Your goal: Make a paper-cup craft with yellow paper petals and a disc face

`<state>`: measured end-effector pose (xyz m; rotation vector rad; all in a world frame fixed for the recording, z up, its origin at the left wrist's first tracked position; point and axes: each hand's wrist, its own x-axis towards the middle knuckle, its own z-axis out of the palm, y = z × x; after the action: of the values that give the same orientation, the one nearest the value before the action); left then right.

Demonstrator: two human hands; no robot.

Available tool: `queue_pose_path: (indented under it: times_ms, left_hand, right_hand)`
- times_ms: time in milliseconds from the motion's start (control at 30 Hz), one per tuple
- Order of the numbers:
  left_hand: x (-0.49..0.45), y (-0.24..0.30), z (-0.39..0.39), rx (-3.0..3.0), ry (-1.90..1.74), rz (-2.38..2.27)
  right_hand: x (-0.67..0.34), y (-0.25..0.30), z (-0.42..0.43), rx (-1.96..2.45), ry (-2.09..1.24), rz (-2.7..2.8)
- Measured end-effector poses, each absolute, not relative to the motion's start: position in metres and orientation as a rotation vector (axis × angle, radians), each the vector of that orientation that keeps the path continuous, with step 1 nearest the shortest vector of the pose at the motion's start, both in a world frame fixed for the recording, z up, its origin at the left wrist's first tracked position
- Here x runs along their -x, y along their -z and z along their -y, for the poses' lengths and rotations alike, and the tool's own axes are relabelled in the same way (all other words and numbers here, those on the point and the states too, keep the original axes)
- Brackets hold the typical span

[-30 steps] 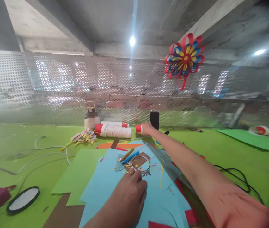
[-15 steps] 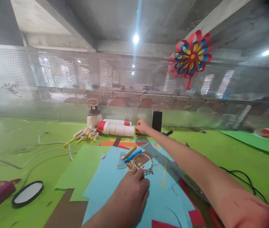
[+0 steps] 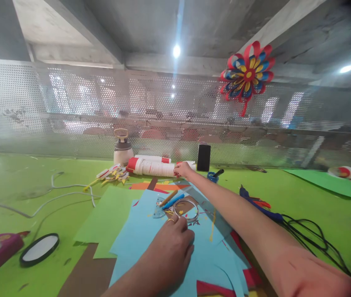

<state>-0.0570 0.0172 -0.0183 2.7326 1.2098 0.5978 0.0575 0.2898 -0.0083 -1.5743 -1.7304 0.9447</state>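
Note:
My left hand (image 3: 172, 251) rests low on the light blue paper (image 3: 144, 235), fingers curled and closed, the fingertips hidden behind the knuckles. Just beyond it lies a clear ring like a tape roll (image 3: 186, 209). A blue pen (image 3: 174, 202), a brown pen (image 3: 168, 198) and a clear protractor (image 3: 158, 207) lie together beside the ring. My right hand (image 3: 182, 169) reaches far forward with its arm stretched out. Its fingers close at the right end of a stack of white paper cups (image 3: 153, 167), which lies on its side.
Behind stand a pump sprayer (image 3: 123, 152) and a dark phone (image 3: 203, 157). Paper flowers (image 3: 113, 173) lie left of the cups. A round mirror (image 3: 39, 249) is at left. Right of my arm lie a blue-handled corded tool (image 3: 260, 208) and black cable (image 3: 314, 239). Green paper sheets (image 3: 110, 214) spread leftward.
My right hand has shifted slightly left to the end of the cup stack. More of the blue pot and the corded tool shows beside the arm. My left hand has hardly moved.

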Motion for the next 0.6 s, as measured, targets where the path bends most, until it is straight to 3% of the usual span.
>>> queue_pose_path:
  times_ms: [600]
  left_hand:
    - [0.058, 0.0175, -0.017, -2.719, -0.616, -1.198]
  right_hand:
    - [-0.0547, 0.0152, -0.2858, 1.419, -1.057, 1.47]
